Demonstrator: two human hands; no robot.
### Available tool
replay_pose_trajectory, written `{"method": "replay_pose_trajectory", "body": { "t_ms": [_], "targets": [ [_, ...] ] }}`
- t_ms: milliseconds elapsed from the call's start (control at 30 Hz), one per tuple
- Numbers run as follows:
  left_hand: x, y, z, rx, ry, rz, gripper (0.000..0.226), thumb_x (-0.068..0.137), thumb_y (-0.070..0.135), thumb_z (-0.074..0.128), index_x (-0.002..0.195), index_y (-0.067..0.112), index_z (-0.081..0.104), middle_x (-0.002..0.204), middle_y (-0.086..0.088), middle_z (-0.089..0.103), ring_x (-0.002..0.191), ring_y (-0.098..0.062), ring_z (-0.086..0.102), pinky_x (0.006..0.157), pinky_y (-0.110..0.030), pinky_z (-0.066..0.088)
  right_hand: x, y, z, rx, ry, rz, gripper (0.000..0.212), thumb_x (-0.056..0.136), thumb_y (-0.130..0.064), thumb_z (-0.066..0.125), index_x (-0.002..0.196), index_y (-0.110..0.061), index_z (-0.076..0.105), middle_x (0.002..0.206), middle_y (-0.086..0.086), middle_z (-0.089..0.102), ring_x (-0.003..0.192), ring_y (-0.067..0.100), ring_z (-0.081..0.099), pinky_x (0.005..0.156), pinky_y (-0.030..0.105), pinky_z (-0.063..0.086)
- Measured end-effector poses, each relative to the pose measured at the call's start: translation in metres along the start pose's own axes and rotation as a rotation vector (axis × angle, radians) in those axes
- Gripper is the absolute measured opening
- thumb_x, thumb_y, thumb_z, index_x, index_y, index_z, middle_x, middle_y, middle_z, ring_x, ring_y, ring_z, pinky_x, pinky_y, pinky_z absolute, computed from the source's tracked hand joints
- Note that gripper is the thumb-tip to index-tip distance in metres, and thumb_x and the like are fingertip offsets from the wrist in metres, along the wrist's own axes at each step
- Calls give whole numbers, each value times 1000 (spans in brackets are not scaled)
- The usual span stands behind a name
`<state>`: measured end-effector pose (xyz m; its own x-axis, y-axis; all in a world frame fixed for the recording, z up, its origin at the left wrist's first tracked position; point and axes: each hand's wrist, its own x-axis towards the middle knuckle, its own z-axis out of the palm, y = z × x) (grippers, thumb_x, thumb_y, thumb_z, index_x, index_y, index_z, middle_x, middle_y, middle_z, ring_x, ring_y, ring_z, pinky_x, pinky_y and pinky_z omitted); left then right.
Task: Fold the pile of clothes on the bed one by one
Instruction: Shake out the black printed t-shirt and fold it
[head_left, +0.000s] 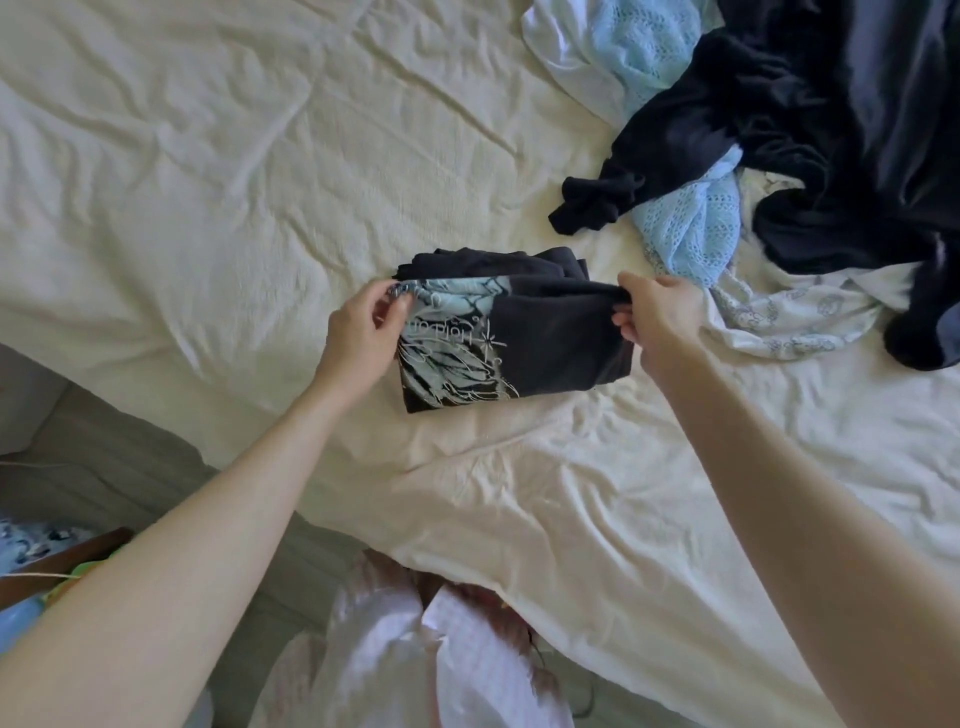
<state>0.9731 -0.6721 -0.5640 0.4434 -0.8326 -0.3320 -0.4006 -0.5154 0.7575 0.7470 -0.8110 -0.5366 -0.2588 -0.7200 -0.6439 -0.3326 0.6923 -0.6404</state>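
Cream sheets, rumpled all over, fill nearly the whole frame, and you're standing at the bed (218, 171) edge with both arms reaching up into the middle of the picture. Right at the centre is your dark T-shirt (550, 338) with the pale blue print, already doubled into a compact rectangle, its lower part lying on the sheet and its top edge raised between your hands. Your left hand (363, 332) has the printed corner pinched between thumb and curled fingers; your right hand (654, 317) pinches the plain dark corner on the other side, thumb on top, fingers tucked under. So both hands are closed on the same garment, one at each end of its upper edge. To my eye you're on the last fold of this piece, bringing that top edge over or squaring the packet. Next you'll want to lay the edge down flat, corners matched, then press the fold before you let go. Waiting in the upper right of the frame is the unfolded pile (810, 135): a big navy garment (727, 130) sprawled across it, a light blue knit (691, 228) poking out beneath, and a white patterned cloth (800, 317) just right of your right hand. Plenty left there, so the job looks early. At the bottom of the frame sits something white and shiny (395, 665), which I can't identify.
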Motion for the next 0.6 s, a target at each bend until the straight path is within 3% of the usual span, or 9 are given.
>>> {"method": "replay_pose_trajectory", "body": {
  "t_ms": [100,133,200,267,300,400,467,533,600],
  "targets": [
    [27,-7,7,8,77,-16,18,98,25,49,93,10,58,63,10,48,50,4,43,46,-8,32,22,-13,23,39,7,-6,13,86,-18,58,74,-16,54,64,4,59,46,10,55,46,19,44],
    [34,-9,10,11,115,-42,19,98,25,49,88,10,56,62,10,47,48,4,42,45,-9,31,26,-15,30,76,-17,-10,7,88,-21,58,85,-14,59,70,4,62,52,10,59,50,19,49],
    [40,-13,15,39,155,-136,22,98,27,48,95,7,57,69,6,51,54,2,43,46,-8,31,30,-12,41,40,-74,-89,30,91,-27,57,117,-13,58,86,2,65,75,10,64,71,19,54],
    [37,-15,21,97,170,-223,29,99,27,46,116,4,53,94,-3,58,72,-6,52,61,-7,37,24,4,44,-309,-77,-406,41,93,-29,53,132,-16,51,107,0,63,100,9,59,90,14,43],
    [32,-16,24,150,183,-215,35,99,25,46,126,4,47,112,-10,56,90,-15,56,77,-12,41,20,16,44,-534,-57,-624,43,94,-29,51,135,-17,50,123,3,58,115,15,53,98,20,38],
    [16,-14,34,492,142,105,50,98,24,43,145,11,31,150,-18,30,137,-32,30,110,-41,27,17,47,44,-956,-85,-988,48,97,-35,46,142,-21,43,152,10,33,142,30,25,114,46,20],
    [10,-15,45,660,-25,287,50,98,30,39,147,21,30,157,-13,18,144,-35,14,114,-51,14,26,61,48,-1069,-173,-953,53,98,-42,41,147,-26,33,157,9,21,146,29,14,116,51,9],
    [10,-20,53,773,-193,218,51,100,40,28,149,30,21,159,-3,4,146,-29,-2,116,-52,1,42,70,50,-1184,-226,-873,54,99,-48,32,149,-33,21,159,3,12,147,24,6,116,51,2],
    [19,-31,55,800,-232,109,51,100,43,17,150,35,6,159,3,-8,146,-25,-12,115,-49,-6,57,69,51,-1193,-273,-834,51,100,-47,27,149,-37,19,160,-1,10,147,20,2,117,48,2]
  ]
}}
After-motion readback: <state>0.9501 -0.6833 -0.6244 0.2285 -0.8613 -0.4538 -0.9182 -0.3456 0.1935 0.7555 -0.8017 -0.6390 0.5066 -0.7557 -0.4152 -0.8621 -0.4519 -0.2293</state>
